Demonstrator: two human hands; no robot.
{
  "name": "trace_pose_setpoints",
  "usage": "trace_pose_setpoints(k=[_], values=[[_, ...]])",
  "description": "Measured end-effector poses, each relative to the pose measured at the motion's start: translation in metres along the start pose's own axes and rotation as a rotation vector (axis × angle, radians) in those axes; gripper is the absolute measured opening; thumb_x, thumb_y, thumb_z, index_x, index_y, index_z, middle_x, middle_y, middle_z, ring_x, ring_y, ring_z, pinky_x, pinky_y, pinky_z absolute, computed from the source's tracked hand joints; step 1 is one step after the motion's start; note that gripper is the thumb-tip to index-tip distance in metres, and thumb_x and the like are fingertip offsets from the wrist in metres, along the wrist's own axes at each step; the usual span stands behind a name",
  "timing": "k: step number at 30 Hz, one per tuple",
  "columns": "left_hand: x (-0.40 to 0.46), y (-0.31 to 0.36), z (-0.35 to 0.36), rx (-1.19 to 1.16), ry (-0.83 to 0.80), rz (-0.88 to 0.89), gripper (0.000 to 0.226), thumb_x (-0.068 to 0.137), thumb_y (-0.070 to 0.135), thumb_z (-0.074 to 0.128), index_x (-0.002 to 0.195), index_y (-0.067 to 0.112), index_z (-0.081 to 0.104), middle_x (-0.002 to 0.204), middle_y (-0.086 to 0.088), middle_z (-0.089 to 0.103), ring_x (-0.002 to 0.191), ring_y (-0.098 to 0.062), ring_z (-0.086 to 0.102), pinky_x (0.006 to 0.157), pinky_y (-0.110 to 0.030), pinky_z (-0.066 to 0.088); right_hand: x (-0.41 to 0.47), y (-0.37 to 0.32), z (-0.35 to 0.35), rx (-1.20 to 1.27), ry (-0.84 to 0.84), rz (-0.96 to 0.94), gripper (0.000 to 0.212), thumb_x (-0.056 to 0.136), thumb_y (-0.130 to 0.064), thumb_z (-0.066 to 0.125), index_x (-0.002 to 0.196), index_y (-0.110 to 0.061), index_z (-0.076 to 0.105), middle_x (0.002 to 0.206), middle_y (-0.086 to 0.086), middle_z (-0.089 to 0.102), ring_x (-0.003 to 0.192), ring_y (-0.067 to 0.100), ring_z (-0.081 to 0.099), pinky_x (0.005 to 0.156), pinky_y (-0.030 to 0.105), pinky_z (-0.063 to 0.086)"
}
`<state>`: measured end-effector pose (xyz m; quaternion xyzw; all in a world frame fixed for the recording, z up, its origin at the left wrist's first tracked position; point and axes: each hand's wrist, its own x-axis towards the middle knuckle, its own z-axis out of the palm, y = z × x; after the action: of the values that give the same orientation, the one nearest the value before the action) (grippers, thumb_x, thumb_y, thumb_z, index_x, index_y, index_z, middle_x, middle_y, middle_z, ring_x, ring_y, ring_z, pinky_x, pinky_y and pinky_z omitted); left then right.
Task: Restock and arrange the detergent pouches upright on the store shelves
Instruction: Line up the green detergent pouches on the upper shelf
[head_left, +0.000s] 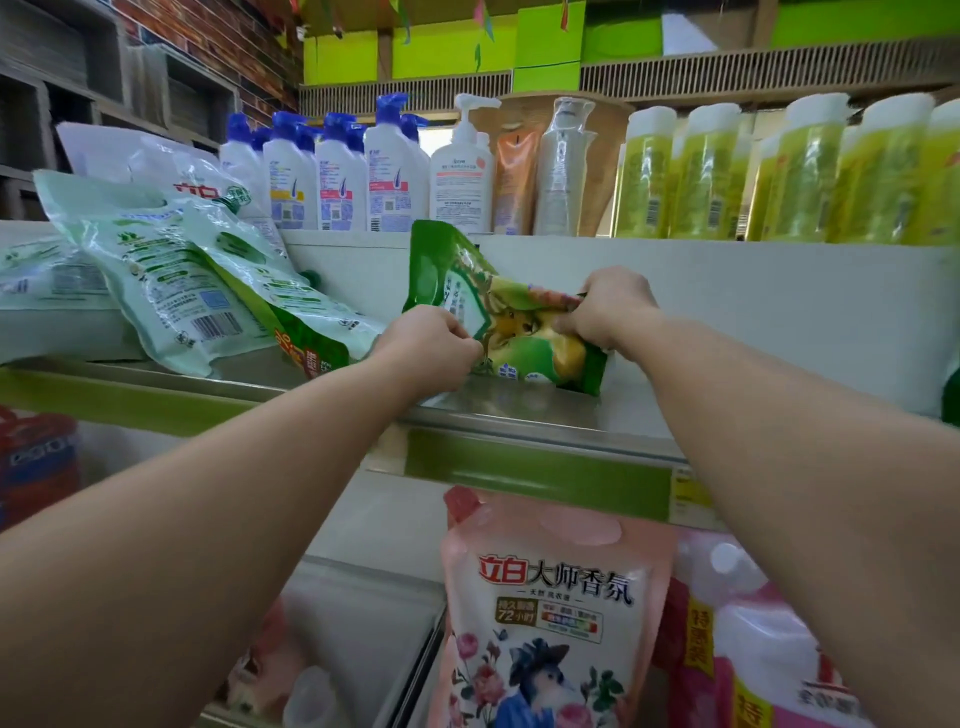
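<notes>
A dark green detergent pouch (498, 306) is on the middle shelf (519, 410), crumpled and leaning toward the back panel. My left hand (431, 348) pinches its lower left side. My right hand (613, 306) grips its right side with curled fingers. To the left, several pale green pouches (171, 280) lie slumped and overlapping on the same shelf, none upright. A pink detergent pouch (550, 613) stands upright on the shelf below, between my forearms.
White shampoo bottles with blue caps (332, 176), a white pump bottle (460, 166) and yellow-green bottles (779, 176) line the upper shelf. Bright pink pouches (737, 639) stand at lower right. Red packs (36, 467) sit at lower left. The shelf right of my hands shows bare metal.
</notes>
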<state>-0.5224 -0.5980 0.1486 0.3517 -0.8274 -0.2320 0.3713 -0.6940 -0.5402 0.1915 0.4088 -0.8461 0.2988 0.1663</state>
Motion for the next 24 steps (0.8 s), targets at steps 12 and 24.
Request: trace_pose_setpoints(k=[12, 24], values=[[-0.004, 0.065, 0.053, -0.312, -0.169, -0.15, 0.064, 0.085, 0.06, 0.057, 0.128, 0.013, 0.046, 0.114, -0.009, 0.057, 0.101, -0.026, 0.059, 0.074, -0.034, 0.052, -0.035, 0.078, -0.047, 0.635, 0.158, 0.19, 0.022, 0.08, -0.019, 0.075, 0.072, -0.015, 0.055, 0.096, 0.011, 0.067, 0.094, 0.028, 0.064, 0.087, 0.046, 0.053], [0.009, 0.076, 0.077, -0.782, 0.028, -0.416, 0.112, 0.051, 0.076, 0.071, 0.135, 0.011, 0.035, 0.128, -0.012, 0.051, 0.112, -0.033, 0.053, 0.068, -0.04, 0.055, -0.028, 0.088, -0.041, 1.105, 0.392, 0.394, 0.027, 0.081, -0.016, 0.072, 0.065, -0.013, 0.051, 0.088, 0.014, 0.067, 0.091, 0.033, 0.067, 0.08, 0.048, 0.057]])
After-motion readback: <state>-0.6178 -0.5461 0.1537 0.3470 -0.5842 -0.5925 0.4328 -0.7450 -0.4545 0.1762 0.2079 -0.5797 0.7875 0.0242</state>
